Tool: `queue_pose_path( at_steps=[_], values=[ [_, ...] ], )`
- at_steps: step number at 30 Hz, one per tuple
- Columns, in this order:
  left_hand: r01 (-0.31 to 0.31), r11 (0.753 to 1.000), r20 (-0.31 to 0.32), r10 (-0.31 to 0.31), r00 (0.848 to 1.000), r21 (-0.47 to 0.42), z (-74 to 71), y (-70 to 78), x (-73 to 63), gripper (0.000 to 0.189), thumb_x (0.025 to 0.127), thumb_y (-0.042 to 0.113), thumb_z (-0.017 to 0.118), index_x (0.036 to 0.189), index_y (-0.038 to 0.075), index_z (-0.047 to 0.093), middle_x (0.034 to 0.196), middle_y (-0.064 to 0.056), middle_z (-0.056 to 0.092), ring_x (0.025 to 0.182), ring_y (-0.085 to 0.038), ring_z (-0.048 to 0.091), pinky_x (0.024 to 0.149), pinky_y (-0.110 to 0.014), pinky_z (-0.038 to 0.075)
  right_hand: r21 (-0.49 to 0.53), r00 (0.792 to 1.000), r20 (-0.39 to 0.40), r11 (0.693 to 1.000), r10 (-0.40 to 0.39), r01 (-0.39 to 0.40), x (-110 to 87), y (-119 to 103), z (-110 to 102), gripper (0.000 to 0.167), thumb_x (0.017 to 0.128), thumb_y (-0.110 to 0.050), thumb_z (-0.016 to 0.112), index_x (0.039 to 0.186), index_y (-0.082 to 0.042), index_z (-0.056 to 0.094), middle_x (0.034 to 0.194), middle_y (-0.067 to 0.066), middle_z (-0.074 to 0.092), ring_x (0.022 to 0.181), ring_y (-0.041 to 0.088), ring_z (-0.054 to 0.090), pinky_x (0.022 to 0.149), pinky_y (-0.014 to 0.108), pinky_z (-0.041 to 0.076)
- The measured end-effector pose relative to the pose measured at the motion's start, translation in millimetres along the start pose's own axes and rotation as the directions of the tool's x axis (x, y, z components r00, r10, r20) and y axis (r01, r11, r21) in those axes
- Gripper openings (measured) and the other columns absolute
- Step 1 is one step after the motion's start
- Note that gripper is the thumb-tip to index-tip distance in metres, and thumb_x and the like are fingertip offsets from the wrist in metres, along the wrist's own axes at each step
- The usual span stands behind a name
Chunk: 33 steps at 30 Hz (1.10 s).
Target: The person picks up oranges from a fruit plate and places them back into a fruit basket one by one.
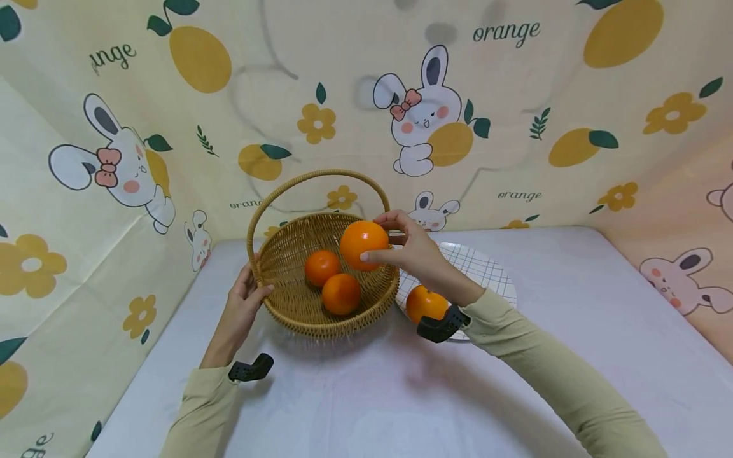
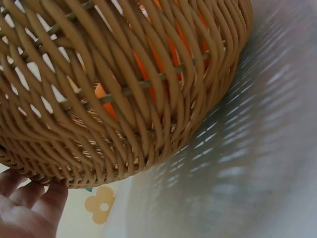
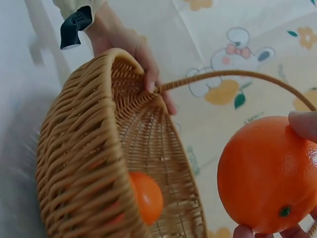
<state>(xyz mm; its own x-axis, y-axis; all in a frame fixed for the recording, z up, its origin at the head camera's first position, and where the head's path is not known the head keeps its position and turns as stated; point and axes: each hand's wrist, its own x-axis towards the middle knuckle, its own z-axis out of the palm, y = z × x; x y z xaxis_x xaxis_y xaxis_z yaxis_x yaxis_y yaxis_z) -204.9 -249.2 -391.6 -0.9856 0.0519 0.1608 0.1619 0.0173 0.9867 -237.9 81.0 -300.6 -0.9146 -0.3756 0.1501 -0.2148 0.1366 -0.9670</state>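
The right hand (image 1: 409, 247) grasps an orange (image 1: 364, 245) between thumb and fingers, parted only as wide as the fruit; it holds it over the right rim of the wicker basket (image 1: 294, 321). The left hand (image 1: 240, 302) pinches the basket's left rim by the foot of the handle (image 1: 321, 172), thumb inside, fingers outside. Inside, two more oranges lie side by side, one (image 1: 322, 267) toward the back rim, the other (image 1: 341, 294) toward the front. Right of the basket, toward the table's (image 1: 343, 401) back edge, a checked plate (image 1: 487, 273) carries a fourth orange (image 1: 424, 302) near its front rim.

A black wrist camera (image 1: 443, 324) covers part of that fruit, and the right forearm hides some of the plate. In the left wrist view the hand is cut off at the corner, and the fruit shows only as slivers through the weave. Whether the basket's base touches the table, I cannot tell.
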Motion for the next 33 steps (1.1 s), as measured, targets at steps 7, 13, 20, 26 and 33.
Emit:
queue_pose_path(
  at_steps=[7, 13, 20, 26, 33],
  values=[
    [-0.007, 1.0, 0.001, 0.007, 1.0, 0.005, 0.3, -1.8, 0.2, 0.069, 0.097, -0.002, 0.048, 0.156, 0.014, 0.016, 0.157, -0.011, 0.02, 0.142, -0.027, 0.022, 0.111, -0.049, 0.023, 0.038, 0.995, 0.096, 0.999, -0.02, 0.017, 20.6, -9.2, 20.0, 0.058, 0.077, -0.016, 0.08, 0.126, -0.014, 0.049, 0.125, 0.008, 0.051, 0.108, 0.029, 0.054, 0.086, 0.042, 0.049],
    [-0.021, 1.0, 0.003, 0.021, 1.0, 0.011, -0.2, -1.8, -0.1, 0.069, 0.097, -0.002, 0.048, 0.156, 0.013, 0.016, 0.157, -0.011, 0.021, 0.142, -0.027, 0.023, 0.111, -0.048, 0.024, 0.024, 0.985, 0.17, 1.0, -0.015, 0.011, 39.5, -15.1, 32.6, 0.059, 0.076, -0.015, 0.082, 0.126, -0.014, 0.051, 0.126, 0.006, 0.051, 0.109, 0.026, 0.054, 0.086, 0.041, 0.051],
    [-0.021, 1.0, 0.007, 0.021, 1.0, 0.001, 1.0, -0.2, -1.4, 0.07, 0.096, -0.004, 0.049, 0.156, 0.012, 0.017, 0.156, -0.011, 0.023, 0.14, -0.027, 0.026, 0.109, -0.041, 0.03, -0.002, 0.971, 0.236, 1.0, -0.029, 0.03, 58.2, -14.3, 50.1, 0.06, 0.074, -0.015, 0.084, 0.125, -0.012, 0.053, 0.125, 0.009, 0.049, 0.104, 0.026, 0.056, 0.081, 0.036, 0.054],
    [-0.035, 0.999, 0.018, 0.035, 0.999, 0.005, -0.3, -1.4, -1.8, 0.071, 0.096, -0.003, 0.05, 0.156, 0.013, 0.016, 0.156, -0.011, 0.024, 0.141, -0.027, 0.025, 0.106, -0.03, 0.035, -0.099, 0.953, 0.302, 0.993, -0.035, 0.068, 72.2, -10.2, 64.0, 0.06, 0.073, -0.021, 0.085, 0.123, -0.013, 0.054, 0.123, 0.008, 0.053, 0.102, 0.024, 0.059, 0.083, 0.035, 0.052],
    [-0.04, 0.999, 0.02, 0.04, 0.999, 0.007, -2.2, -1.4, -0.6, 0.071, 0.095, -0.003, 0.049, 0.156, 0.011, 0.016, 0.156, -0.011, 0.024, 0.141, -0.027, 0.025, 0.106, -0.031, 0.035, -0.226, 0.937, 0.348, 0.971, 0.009, 0.075, 86.5, -0.6, 79.3, 0.061, 0.072, -0.023, 0.084, 0.122, -0.014, 0.051, 0.12, 0.007, 0.052, 0.101, 0.022, 0.056, 0.082, 0.033, 0.05]
  ],
)
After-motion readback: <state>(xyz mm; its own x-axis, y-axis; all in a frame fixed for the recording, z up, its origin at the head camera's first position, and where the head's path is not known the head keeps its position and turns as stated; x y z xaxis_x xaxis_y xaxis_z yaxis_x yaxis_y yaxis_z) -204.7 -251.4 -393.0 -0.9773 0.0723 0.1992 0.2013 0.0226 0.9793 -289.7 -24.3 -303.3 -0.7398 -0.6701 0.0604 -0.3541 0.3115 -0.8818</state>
